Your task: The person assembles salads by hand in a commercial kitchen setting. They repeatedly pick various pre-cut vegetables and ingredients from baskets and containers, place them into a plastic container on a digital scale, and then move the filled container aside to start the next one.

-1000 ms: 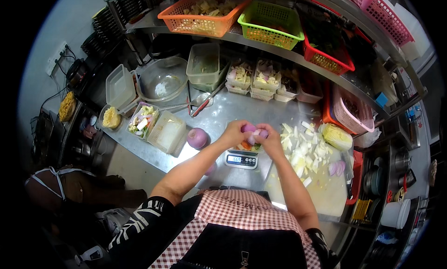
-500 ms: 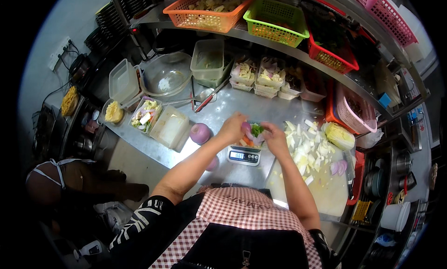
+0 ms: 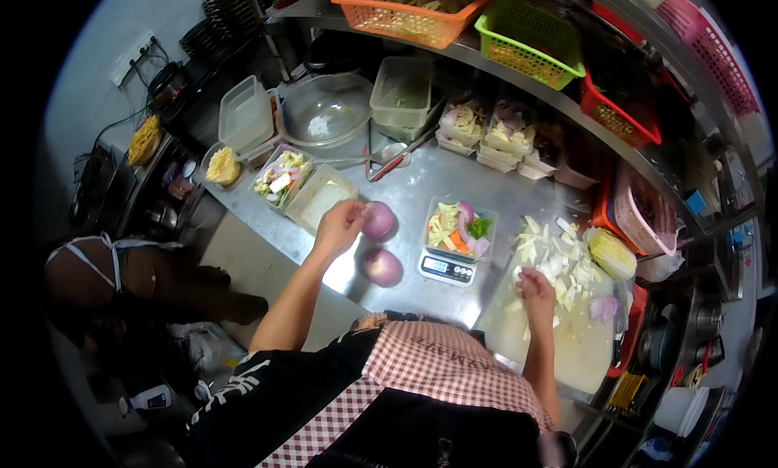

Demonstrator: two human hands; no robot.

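On a kitchen scale sits a clear plastic container of mixed cut vegetables: orange slices, pale leaf pieces, purple onion and a green sprig. My left hand, fingers bent together, is beside a whole purple onion; whether it touches the onion or pinches something small is unclear. A second purple onion lies nearer me. Over the left side of the white cutting board, my right hand has its fingers curled in, their contents hidden. Chopped pale cabbage and sliced onion lie on the board.
A cut cabbage and a knife lie by the board. At left are an empty tub, a filled vegetable tub and a glass bowl. Baskets line the overhead shelf. A person is at lower left.
Both hands have left the container on the scale: the left went leftward to the onions, the right rightward over the board. The container's contents now show fully. The whole view has shifted.
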